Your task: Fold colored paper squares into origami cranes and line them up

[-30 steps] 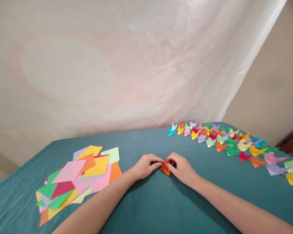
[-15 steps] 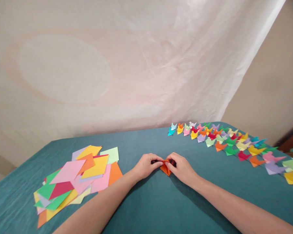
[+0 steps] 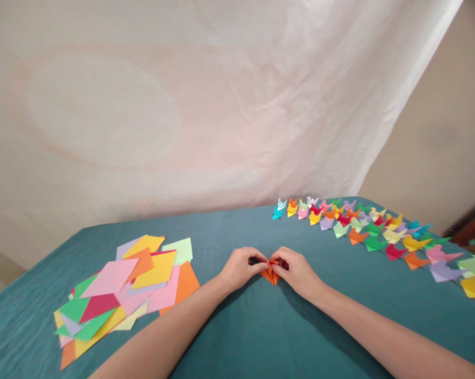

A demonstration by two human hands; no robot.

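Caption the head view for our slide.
Left hand and right hand pinch folded orange paper, flanked by colored sheets and origami birds.

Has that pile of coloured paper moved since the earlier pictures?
No. The paper pile lies just as before relative to the table's far-left corner; only the view shifted slightly.

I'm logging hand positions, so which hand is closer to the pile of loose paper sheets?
Left. The left hand is right of the paper pile, at the left side of the folded orange paper; the right hand is farther right, at its right side.
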